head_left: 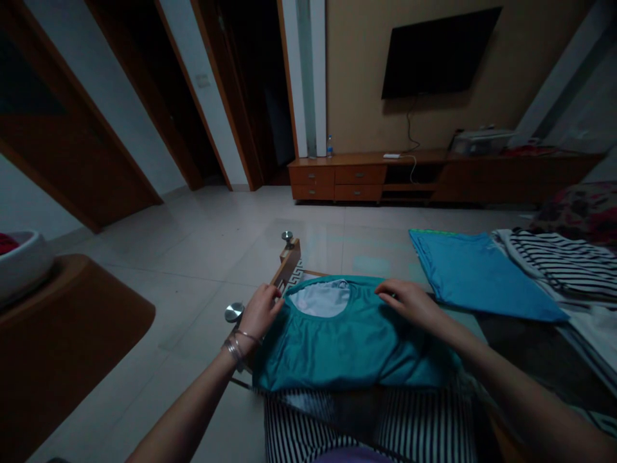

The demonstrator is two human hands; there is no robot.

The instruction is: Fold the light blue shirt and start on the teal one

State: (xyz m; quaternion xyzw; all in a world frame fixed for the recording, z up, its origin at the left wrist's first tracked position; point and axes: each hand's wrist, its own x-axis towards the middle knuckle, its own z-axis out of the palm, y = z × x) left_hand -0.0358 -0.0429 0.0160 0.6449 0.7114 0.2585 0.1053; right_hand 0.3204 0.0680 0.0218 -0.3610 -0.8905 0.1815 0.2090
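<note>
My left grip (260,313) curls narrow on the shoulder of the teal shirt (347,347); my right grip (407,303) lies open on it. The shirt sits just left of the blue cloth (482,276).

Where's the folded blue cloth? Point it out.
In the head view, the folded blue cloth lies right of the teal shirt and the right hand, beside the black-and-white striped clothing.
</note>
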